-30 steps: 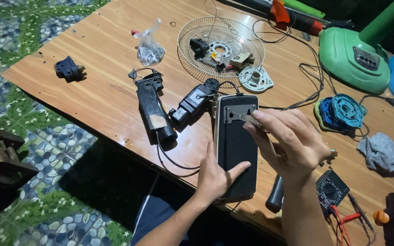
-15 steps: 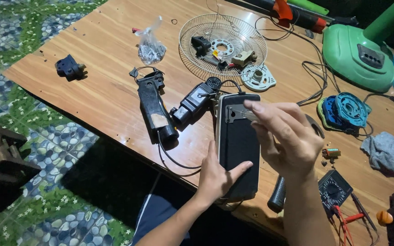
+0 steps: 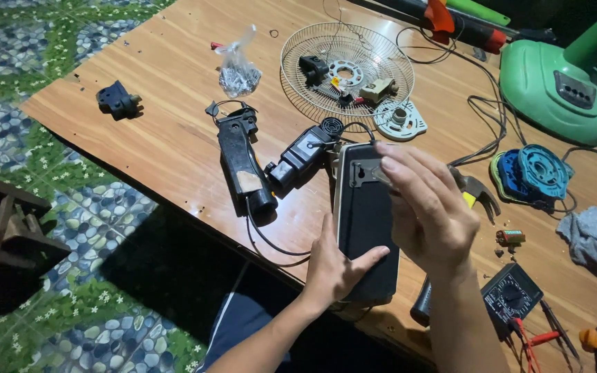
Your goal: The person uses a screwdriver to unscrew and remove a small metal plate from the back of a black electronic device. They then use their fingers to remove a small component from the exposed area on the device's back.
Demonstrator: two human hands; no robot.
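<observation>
- Black oblong casing [image 3: 366,228] lies between your hands, its long axis pointing away from you.
- Your left hand [image 3: 332,266] fingers clamp its near end.
- Your right hand [image 3: 426,211] fingers rest together over its far end.

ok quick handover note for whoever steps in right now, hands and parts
Left hand grips the lower end of the black casing, thumb across its face. Right hand rests over its right side, fingers by the metal bracket near the top. The casing sits at the wooden table edge. Beside it: black handle part, small motor unit, wire fan grille holding loose pieces, multimeter. Casing looks closed; nothing visibly removed from it.
</observation>
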